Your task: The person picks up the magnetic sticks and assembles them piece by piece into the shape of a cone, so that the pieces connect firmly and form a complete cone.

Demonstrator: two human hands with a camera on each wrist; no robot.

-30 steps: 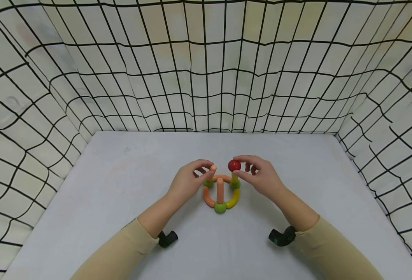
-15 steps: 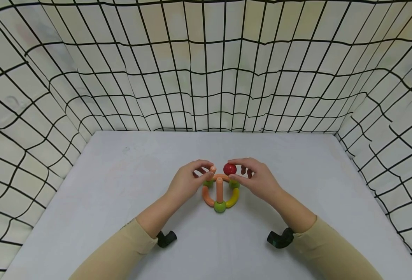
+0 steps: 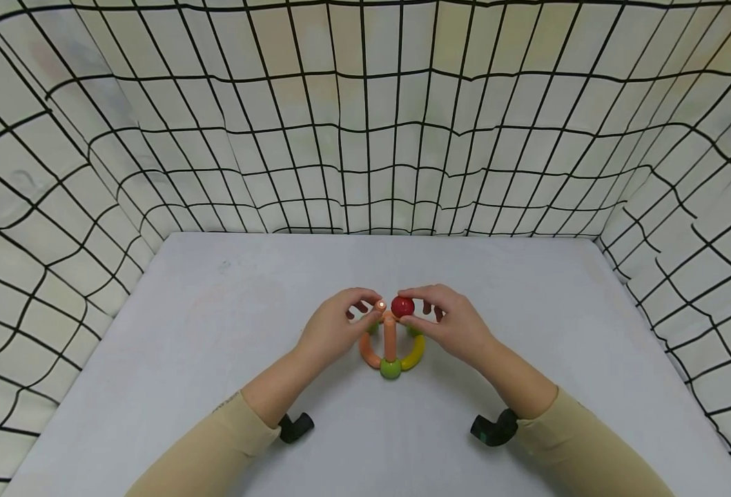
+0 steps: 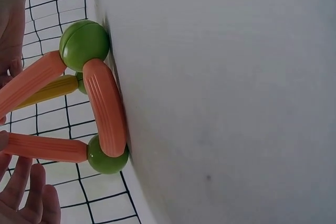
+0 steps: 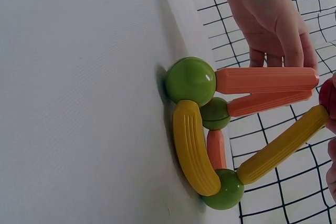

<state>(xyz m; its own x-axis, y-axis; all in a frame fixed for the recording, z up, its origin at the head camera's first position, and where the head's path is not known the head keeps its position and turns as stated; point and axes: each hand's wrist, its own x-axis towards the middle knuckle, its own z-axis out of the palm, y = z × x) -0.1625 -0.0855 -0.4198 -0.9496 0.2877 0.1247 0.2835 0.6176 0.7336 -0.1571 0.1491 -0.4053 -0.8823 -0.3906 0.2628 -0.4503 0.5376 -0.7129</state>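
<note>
A ring of curved orange and yellow pieces joined by green balls lies on the table, with straight sticks rising from the balls. My left hand pinches the top of an orange stick at the ring's far left. In my right hand, thumb and fingers grip a red ball. The right wrist view shows this red ball on the end of a yellow stick, which leans inward from a green ball. A front orange stick stands free of both hands on the near green ball.
White table surrounds the ring. White walls with black netting close off the back and sides. Dark curved wrist-camera mounts hang below both sleeves, close above the table.
My right hand has moved left and slightly toward me with the red ball, tilting the yellow stick inward. The left hand has shifted slightly right with the orange stick's top.
</note>
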